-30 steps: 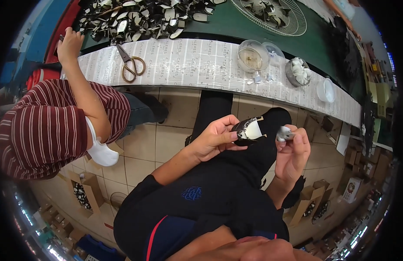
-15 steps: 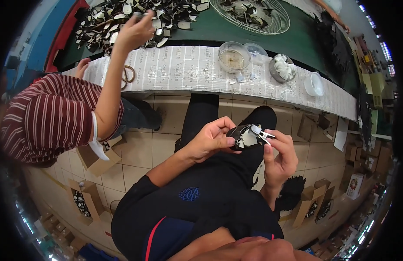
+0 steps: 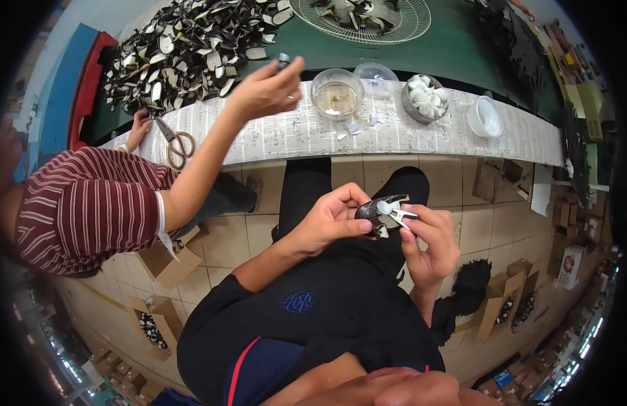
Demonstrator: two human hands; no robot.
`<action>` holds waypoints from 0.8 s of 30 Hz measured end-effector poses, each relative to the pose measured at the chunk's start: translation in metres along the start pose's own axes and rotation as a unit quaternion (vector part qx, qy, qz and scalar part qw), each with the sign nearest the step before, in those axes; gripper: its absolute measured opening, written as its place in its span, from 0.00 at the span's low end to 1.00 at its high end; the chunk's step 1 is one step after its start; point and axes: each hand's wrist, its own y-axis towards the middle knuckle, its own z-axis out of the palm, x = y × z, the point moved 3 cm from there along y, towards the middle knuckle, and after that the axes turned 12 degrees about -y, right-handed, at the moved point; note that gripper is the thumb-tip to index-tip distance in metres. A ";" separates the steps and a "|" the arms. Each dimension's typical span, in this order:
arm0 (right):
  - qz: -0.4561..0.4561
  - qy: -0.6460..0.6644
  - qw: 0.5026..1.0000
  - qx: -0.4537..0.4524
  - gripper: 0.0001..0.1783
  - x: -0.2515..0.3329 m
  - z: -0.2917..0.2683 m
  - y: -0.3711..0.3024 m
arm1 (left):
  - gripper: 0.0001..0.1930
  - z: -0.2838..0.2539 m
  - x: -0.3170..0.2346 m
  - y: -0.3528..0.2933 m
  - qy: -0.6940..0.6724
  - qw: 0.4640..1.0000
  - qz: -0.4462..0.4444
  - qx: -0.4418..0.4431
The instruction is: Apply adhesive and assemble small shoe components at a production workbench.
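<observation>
My left hand (image 3: 332,220) pinches a curved black shoe piece (image 3: 367,214) with a white inner face, thumb in front and fingers behind, above my lap. My right hand (image 3: 432,247) grips a small white clip (image 3: 400,216) with dark handle ends between thumb and fingers. In the clip's jaws sits a pale bluish-white pad (image 3: 384,208), over the opening of the shoe piece. The pad looks to be against the inside of the piece, but contact cannot be made out. My fingers partly hide both the piece and the clip.
A co-worker's hand (image 3: 269,88) holds a small grey-topped object over the bench (image 3: 259,139). Scissors (image 3: 176,145) lie near a heap of black-and-white pieces (image 3: 171,61). A clear dish (image 3: 337,95), a tin of white wads (image 3: 425,99), a plastic cup (image 3: 484,117) and a wire basket (image 3: 367,34) stand along it.
The shoe piece has turned in my left hand, and less of its white inside shows. My right hand keeps the clip. The co-worker's hand has moved from the heap toward the clear dish.
</observation>
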 end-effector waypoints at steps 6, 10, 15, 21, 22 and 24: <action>0.003 -0.050 0.999 -0.016 0.10 -0.007 0.000 0.001 | 0.14 -0.001 0.001 0.009 -0.015 0.999 -0.019 -0.023; 0.005 -0.039 0.999 -0.005 0.10 -0.012 0.001 0.003 | 0.14 -0.003 0.001 0.012 -0.004 1.000 -0.016 -0.020; 0.007 -0.040 0.999 -0.002 0.11 -0.014 0.002 0.004 | 0.13 -0.001 0.003 0.018 -0.019 0.999 -0.027 -0.017; 0.008 -0.108 0.994 -0.031 0.10 -0.013 -0.001 0.005 | 0.14 0.002 0.004 0.019 -0.015 0.999 -0.030 -0.013; 0.006 -0.122 0.992 -0.035 0.10 -0.013 -0.002 0.005 | 0.14 0.001 0.004 0.018 -0.014 0.999 -0.030 -0.014; 0.004 -0.136 0.990 -0.039 0.09 -0.012 -0.004 0.004 | 0.14 -0.001 0.003 0.018 -0.010 0.999 -0.030 -0.016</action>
